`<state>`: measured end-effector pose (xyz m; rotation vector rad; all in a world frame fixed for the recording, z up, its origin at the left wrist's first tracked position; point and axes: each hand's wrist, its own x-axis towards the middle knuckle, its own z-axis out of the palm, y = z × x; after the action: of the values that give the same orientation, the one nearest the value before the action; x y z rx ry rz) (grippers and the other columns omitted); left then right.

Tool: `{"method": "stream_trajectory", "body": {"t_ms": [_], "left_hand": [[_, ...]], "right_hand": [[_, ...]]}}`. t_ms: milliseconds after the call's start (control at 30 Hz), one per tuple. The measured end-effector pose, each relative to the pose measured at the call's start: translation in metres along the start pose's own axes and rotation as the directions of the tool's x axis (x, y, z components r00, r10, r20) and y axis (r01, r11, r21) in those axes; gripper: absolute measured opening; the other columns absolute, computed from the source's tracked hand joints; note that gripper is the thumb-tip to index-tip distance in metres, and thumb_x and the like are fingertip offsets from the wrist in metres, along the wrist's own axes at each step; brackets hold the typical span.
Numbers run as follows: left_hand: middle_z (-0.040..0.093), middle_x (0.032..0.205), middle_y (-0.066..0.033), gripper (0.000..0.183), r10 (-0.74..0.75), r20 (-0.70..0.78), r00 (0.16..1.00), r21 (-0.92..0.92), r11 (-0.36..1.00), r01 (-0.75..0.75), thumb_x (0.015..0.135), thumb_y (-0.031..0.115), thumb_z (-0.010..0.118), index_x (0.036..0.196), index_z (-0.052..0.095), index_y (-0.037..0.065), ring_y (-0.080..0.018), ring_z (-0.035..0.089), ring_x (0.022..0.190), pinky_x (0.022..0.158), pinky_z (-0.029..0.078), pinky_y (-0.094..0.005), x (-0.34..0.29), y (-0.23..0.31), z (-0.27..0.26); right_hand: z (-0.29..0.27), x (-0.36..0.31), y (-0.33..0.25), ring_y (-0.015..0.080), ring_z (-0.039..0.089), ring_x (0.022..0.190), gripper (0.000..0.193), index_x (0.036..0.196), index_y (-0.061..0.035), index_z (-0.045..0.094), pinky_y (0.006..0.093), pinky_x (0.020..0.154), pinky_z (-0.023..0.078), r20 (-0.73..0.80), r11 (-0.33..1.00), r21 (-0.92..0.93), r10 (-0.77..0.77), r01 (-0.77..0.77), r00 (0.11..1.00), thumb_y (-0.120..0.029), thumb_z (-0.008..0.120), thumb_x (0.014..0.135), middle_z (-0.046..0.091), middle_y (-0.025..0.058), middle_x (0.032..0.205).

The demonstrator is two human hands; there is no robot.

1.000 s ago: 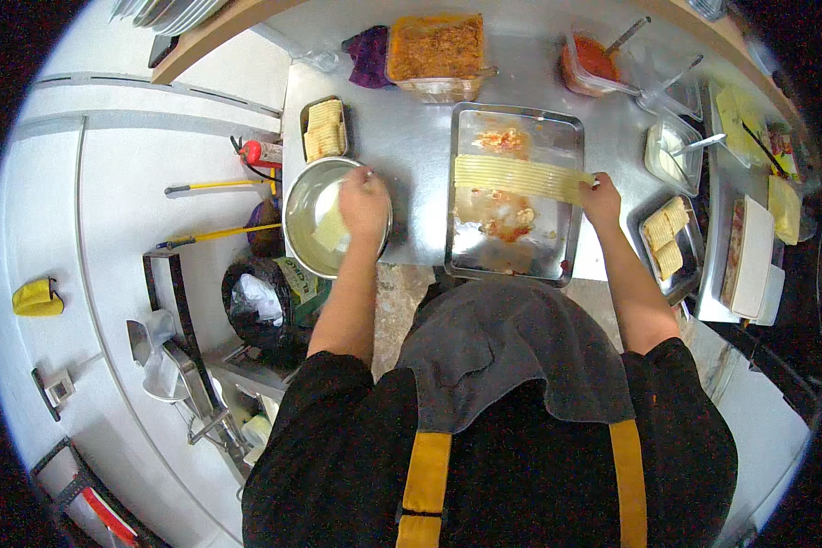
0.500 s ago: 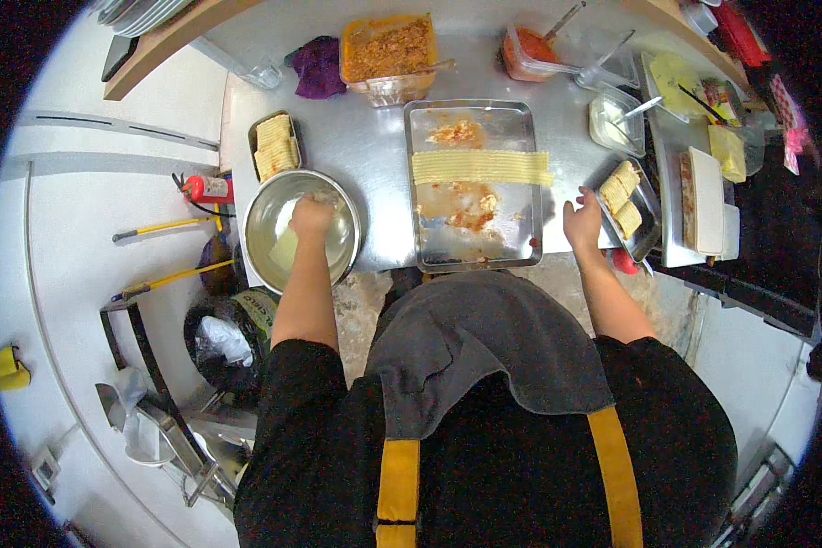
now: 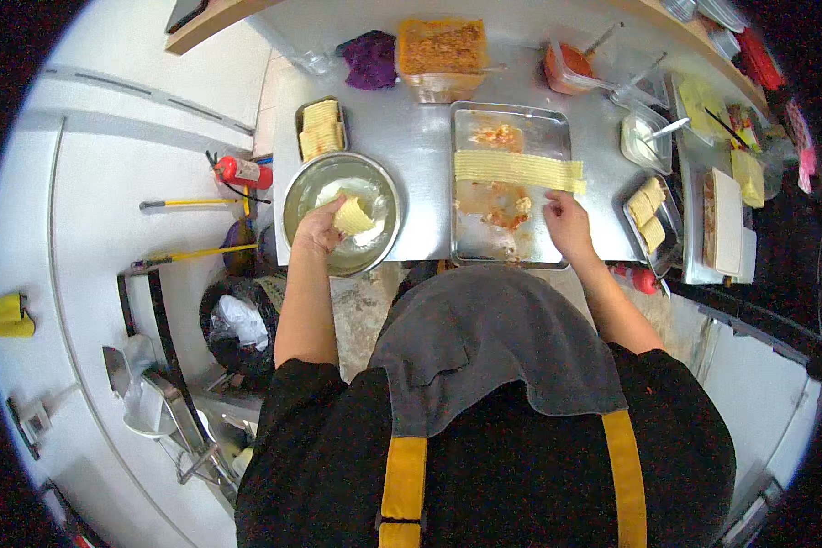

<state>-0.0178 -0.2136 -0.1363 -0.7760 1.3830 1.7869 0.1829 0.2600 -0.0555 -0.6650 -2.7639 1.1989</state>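
My left hand is inside the steel mixing bowl, pinching a pale yellow ridged pasta sheet by its edge. The sheet is slightly curled and held above the bottom of the bowl. My right hand is over the right side of the metal baking tray, its fingers curled in and nothing visible in them. Just beyond those fingertips, a band of ridged pasta sheets lies across the tray, its right end overlapping the rim. Red sauce smears mark the tray bottom.
Behind the bowl, a small pan holds rolled pasta; another pan stands at the right. Along the back are a purple cloth, a tub of meat filling and a red sauce tub. A white cream tub holds a spoon.
My left hand has lifted the pasta sheet up inside the bowl. My right hand has moved left from beside the right pan to the tray, and its fingers have curled in. The view has shifted.
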Motion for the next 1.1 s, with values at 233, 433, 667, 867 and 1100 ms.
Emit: {"method": "stream_trajectory", "body": {"t_ms": [233, 433, 667, 867, 1100], "left_hand": [[0.070, 0.123, -0.0125, 0.034, 0.196, 0.260, 0.946, -0.499, 0.866, -0.042, 0.106, 0.029, 0.055, 0.128, 0.061, 0.003, -0.0269, 0.069, 0.112, 0.098, 0.056, -0.0401, -0.066, 0.005, 0.031], [0.068, 0.125, -0.0127, 0.034, 0.303, 0.127, 0.945, -0.657, 0.739, -0.149, 0.107, 0.027, 0.052, 0.132, 0.057, 0.004, -0.0260, 0.067, 0.113, 0.098, 0.054, -0.0387, -0.082, -0.009, 0.060], [0.066, 0.127, -0.0047, 0.039, 0.246, 0.025, 0.969, -0.688, 0.707, -0.162, 0.102, 0.039, 0.060, 0.133, 0.058, 0.016, -0.0240, 0.062, 0.117, 0.096, 0.048, -0.0446, -0.083, -0.030, 0.077], [0.064, 0.129, -0.0080, 0.039, 0.341, 0.207, 0.917, -0.822, 0.569, -0.026, 0.105, 0.044, 0.050, 0.133, 0.060, 0.019, -0.0294, 0.059, 0.121, 0.104, 0.045, -0.0516, -0.061, -0.050, 0.081], [0.061, 0.135, -0.0140, 0.044, 0.292, 0.142, 0.946, -0.850, 0.526, -0.035, 0.107, 0.044, 0.044, 0.134, 0.058, 0.011, -0.0353, 0.057, 0.126, 0.110, 0.042, -0.0562, -0.022, -0.051, 0.053]], "right_hand": [[0.098, 0.032, -0.154, 0.0204, 0.069, 0.097, 0.038, 0.128, -0.0043, 0.062, 0.0346, 0.084, 0.056, 0.568, 0.952, 0.256, -0.287, 0.166, 0.771, -0.023, 0.069, 0.096, 0.071, 0.0081, 0.111], [0.182, 0.029, -0.234, 0.0167, 0.065, 0.100, 0.043, 0.133, -0.0110, 0.057, 0.0328, 0.080, 0.054, 0.810, 0.586, 0.510, -0.082, -0.629, 0.581, -0.027, 0.073, 0.096, 0.068, 0.0039, 0.116], [0.230, 0.027, -0.215, 0.0144, 0.065, 0.073, 0.029, 0.118, -0.0053, 0.066, 0.0304, 0.057, 0.050, 0.600, 0.950, 0.266, -0.031, -0.163, 0.800, -0.023, 0.071, 0.096, 0.070, 0.0050, 0.094], [0.226, 0.022, -0.207, 0.0189, 0.066, 0.065, 0.029, 0.111, -0.0037, 0.071, 0.0358, 0.058, 0.052, 0.574, 0.962, 0.270, -0.132, -0.035, 0.808, -0.028, 0.069, 0.095, 0.071, 0.0098, 0.081], [0.159, 0.009, -0.221, 0.0156, 0.062, 0.057, 0.027, 0.111, -0.0044, 0.072, 0.0323, 0.055, 0.051, 0.680, 0.993, 0.112, -0.056, -0.027, 0.731, -0.027, 0.066, 0.098, 0.069, 0.0054, 0.072]]}}
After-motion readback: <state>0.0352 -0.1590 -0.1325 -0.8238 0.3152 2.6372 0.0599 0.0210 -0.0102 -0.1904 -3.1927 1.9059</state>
